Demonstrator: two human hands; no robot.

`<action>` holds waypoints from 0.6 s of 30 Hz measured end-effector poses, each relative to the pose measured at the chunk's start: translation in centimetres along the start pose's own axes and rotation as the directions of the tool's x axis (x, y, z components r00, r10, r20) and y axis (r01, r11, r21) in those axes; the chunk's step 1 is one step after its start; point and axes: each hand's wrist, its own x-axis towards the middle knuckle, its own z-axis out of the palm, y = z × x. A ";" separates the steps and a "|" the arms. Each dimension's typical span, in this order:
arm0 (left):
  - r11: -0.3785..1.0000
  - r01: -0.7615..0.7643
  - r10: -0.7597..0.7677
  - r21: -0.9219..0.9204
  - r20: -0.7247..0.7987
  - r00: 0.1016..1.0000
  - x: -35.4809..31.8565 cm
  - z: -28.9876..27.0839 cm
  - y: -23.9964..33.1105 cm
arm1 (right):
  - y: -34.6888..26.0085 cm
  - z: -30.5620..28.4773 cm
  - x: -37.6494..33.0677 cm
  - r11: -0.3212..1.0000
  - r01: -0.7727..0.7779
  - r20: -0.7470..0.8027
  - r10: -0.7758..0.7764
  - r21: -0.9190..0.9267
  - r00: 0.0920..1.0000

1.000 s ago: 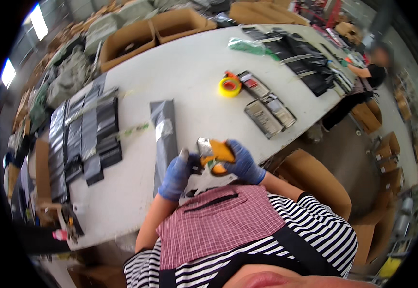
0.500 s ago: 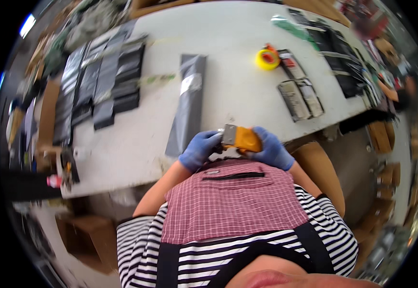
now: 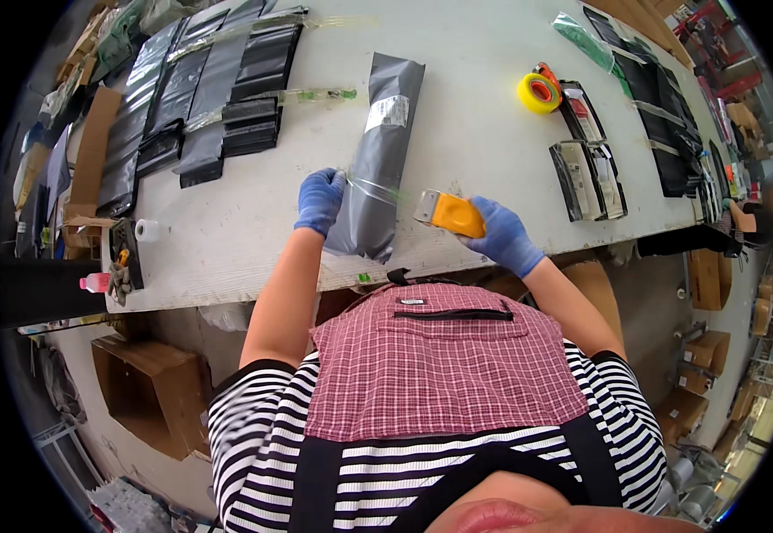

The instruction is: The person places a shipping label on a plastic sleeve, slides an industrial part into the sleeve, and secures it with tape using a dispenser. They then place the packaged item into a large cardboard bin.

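A long grey plastic mailing bag (image 3: 376, 151), wrapped round something bulky, lies on the table in front of me with a white label on it. Across its lower part runs a strip of clear tape (image 3: 374, 189). At the bag's left edge my left hand (image 3: 321, 201), in a blue glove, pinches the strip's end. My right hand (image 3: 503, 236), gloved likewise, grips a yellow-orange tape dispenser (image 3: 455, 213) with a metal front. The dispenser is held to the right of the bag, apart from it.
Stacked grey bags (image 3: 200, 98) lie at the far left, with more dark bags (image 3: 662, 115) at the far right. A yellow tape roll (image 3: 539, 92) stands by black-edged boxes (image 3: 589, 180). A white roll (image 3: 147, 230) sits at the table's left edge. A person (image 3: 750, 213) is at the right.
My hands have moved apart and forward, the left to the bag's left edge, the right staying on the right with the dispenser. Clear tape now spans the bag. The whole view has shifted.
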 end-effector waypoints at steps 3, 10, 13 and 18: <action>0.823 0.077 -0.102 0.563 0.013 0.995 1.9 0.4 0.8 | 0.6 0.6 2.5 0.994 -0.037 0.073 0.045 -0.106 0.996; 0.648 -0.250 0.244 0.720 0.115 0.963 -1.5 4.2 3.3 | 2.5 2.2 1.4 0.967 -0.162 0.245 0.209 -0.197 0.947; 0.648 -0.187 0.192 0.738 0.079 0.978 -5.2 7.3 4.3 | 2.3 2.2 1.3 0.967 -0.158 0.227 0.203 -0.199 0.953; 0.899 0.156 0.028 -0.408 0.410 0.912 -1.7 3.3 2.6 | 0.5 2.5 3.9 0.989 -0.142 0.182 0.145 -0.025 0.973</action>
